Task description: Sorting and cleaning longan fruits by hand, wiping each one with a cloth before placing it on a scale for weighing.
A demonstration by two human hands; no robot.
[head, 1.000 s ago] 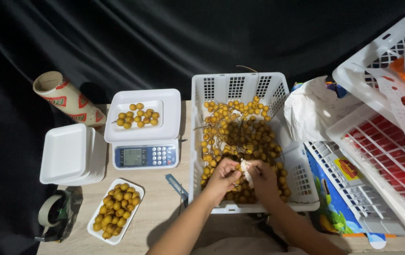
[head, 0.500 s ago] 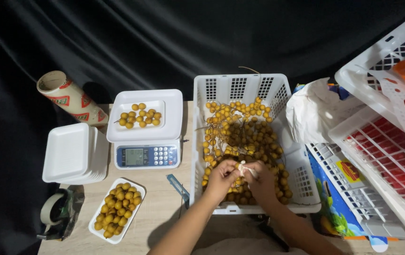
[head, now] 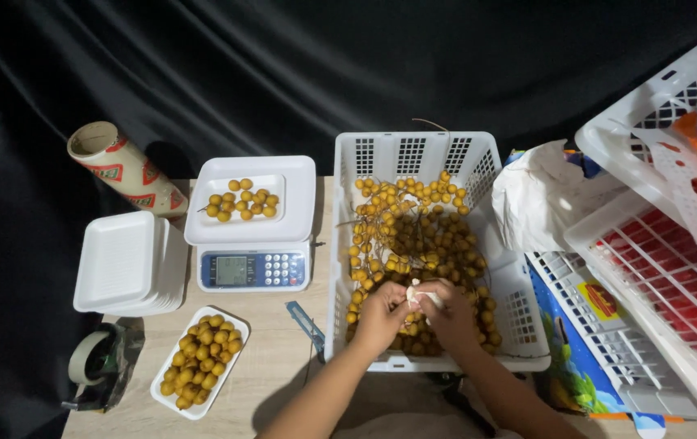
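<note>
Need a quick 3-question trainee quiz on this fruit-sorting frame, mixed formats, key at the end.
1. True or false: the tray on the scale is heaped fuller than the foam tray of fruit at the table's front edge.
2. Where are the left hand and right hand?
A. over the scale
B. together over the white basket of yellow fruit
C. on the tape roll
3. Fill in: the stack of empty foam trays lies to the ___ of the scale in the picture.

Key: 1 false; 2 B, both hands meet on a small pale piece whose kind is unclear; 3 left.
</note>
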